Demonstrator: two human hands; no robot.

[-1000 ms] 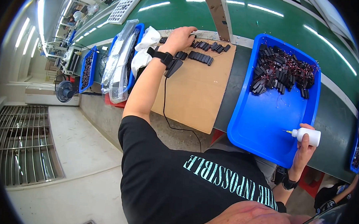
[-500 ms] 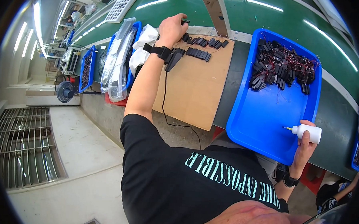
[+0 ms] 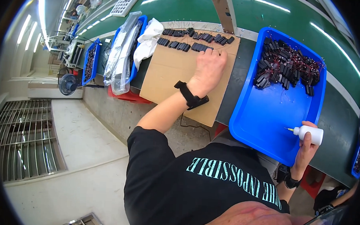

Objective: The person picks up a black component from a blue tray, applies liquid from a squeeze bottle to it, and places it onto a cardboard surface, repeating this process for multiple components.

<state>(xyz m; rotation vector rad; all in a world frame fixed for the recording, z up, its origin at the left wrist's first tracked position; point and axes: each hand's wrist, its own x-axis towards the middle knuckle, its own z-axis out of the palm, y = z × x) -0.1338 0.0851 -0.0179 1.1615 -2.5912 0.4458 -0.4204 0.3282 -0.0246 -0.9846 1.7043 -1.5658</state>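
Observation:
Two rows of small black rectangular parts (image 3: 179,45) with thin wires lie along the far side of a brown cardboard sheet (image 3: 169,76). My left hand (image 3: 210,69) is over the right end of the nearer row, its fingers curled down against the parts there. What sits between those fingertips is mostly hidden; a dark bit shows by them. In my right hand (image 3: 304,148) is a white squeeze bottle (image 3: 310,135) with a thin needle tip, held sideways over the right rim of a blue tray (image 3: 264,124). The needle points left, above the tray's bare near part.
A heap of wired black parts (image 3: 284,64) fills the tray's far end. Left of the cardboard are a white cloth (image 3: 147,40) and a blue bin with clear plastic bags (image 3: 124,57). A brown post (image 3: 223,12) rises behind the cardboard, before the green surface (image 3: 268,16).
My left hand has moved right and nearer, from the far left corner of the cardboard to the nearer row's right end, uncovering the left parts. My right hand still holds the bottle in place.

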